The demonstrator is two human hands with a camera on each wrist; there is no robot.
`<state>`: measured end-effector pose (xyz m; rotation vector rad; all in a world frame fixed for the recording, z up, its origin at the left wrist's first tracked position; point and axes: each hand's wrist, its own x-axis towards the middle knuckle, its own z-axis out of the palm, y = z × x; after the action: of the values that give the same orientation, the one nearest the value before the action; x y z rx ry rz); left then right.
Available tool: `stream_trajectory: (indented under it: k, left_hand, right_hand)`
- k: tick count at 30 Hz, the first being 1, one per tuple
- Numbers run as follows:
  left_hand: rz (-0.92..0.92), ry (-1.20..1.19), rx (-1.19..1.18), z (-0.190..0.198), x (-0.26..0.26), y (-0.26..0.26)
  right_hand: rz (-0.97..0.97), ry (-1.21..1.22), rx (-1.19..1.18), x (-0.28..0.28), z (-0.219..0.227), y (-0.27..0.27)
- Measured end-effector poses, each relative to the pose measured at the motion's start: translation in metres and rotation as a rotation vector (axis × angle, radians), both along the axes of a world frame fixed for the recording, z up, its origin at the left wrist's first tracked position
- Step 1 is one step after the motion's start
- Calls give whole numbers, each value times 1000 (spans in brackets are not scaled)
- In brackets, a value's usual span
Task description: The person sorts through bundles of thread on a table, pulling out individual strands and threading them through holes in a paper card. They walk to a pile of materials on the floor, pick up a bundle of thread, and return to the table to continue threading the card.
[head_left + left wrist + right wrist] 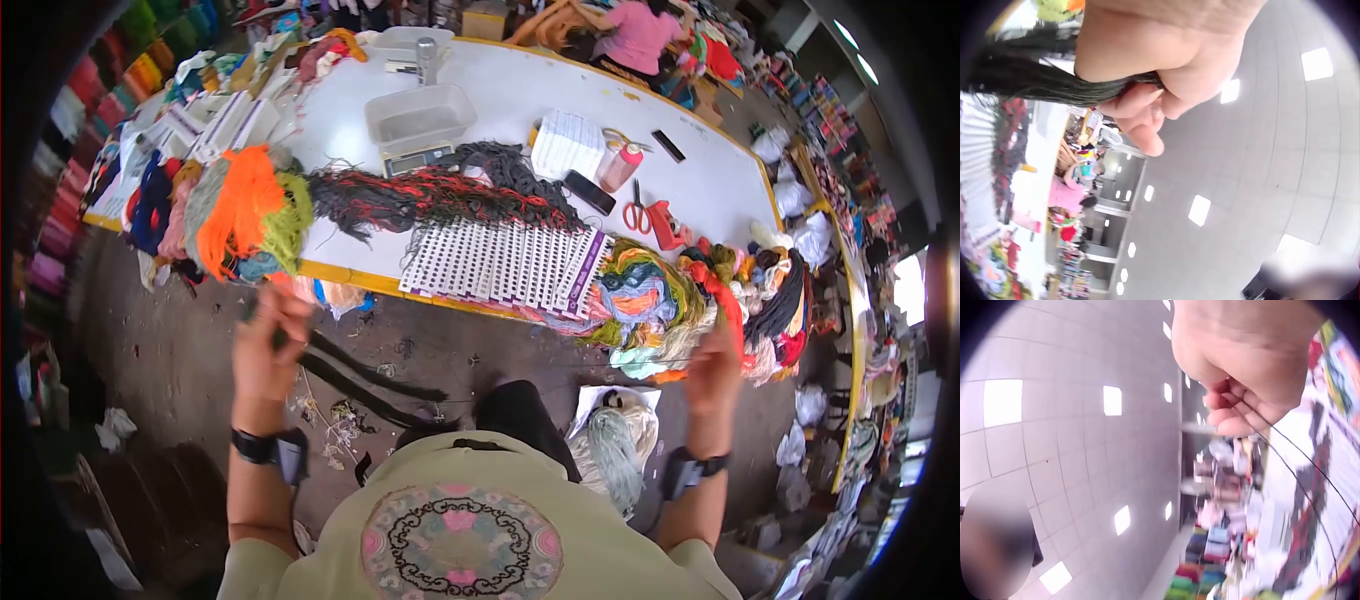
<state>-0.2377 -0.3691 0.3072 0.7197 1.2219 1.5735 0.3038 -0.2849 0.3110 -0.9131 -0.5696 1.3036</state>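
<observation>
In the head view my left hand [268, 348] is raised in front of the table's near edge, gripping a hank of black thread [350, 387] whose two tails hang toward my lap. The left wrist view shows the black thread [1035, 80] bunched inside the curled fingers. Out to the right, my right hand [714, 368] is blurred in the head view. The right wrist view has its fingertips pinching thin dark strands [1270, 425], which stretch away toward the lower right. On the table between the hands lie white hole-punched cards [500, 262] and a dark grey and red yarn bundle [430, 195].
Orange yarn [238, 215] tops a heap on the left; mixed skeins [650, 290] hang over the right edge. Scissors [636, 215], a phone [590, 192], a bottle [621, 168] and a plastic tub [420, 115] stand farther back. A person in pink [640, 38] is beyond the table.
</observation>
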Motion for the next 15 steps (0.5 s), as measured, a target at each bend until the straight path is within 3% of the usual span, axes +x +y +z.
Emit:
stream_trajectory:
  k: [1,3,4,5,6,8,10,12,14,15]
  left_hand:
    - [17,-251,123,18,-11,22]
    - [-142,-545,375,55,-13,62]
    - [-148,-540,358,61,-6,86]
    - [-297,-667,442,64,6,110]
    - [-441,-793,527,64,17,134]
    - [-439,-594,393,28,35,186]
    - [-419,-442,118,0,76,235]
    - [-418,-378,-5,-38,115,278]
    - [-464,-460,-88,-69,141,310]
    - [-428,-461,-130,-80,152,320]
  right_hand:
    - [-91,-98,156,70,-13,12]
    - [-358,-140,274,152,18,11]
    - [-413,-327,342,181,34,14]
    - [-684,-337,309,167,57,28]
    - [-664,-471,370,168,62,44]
    - [-737,-614,216,141,59,98]
    - [-556,-789,52,114,19,158]
    - [-152,-1159,136,82,-27,208]
    - [183,-1009,28,39,-64,251]
    - [229,-1224,48,16,-72,266]
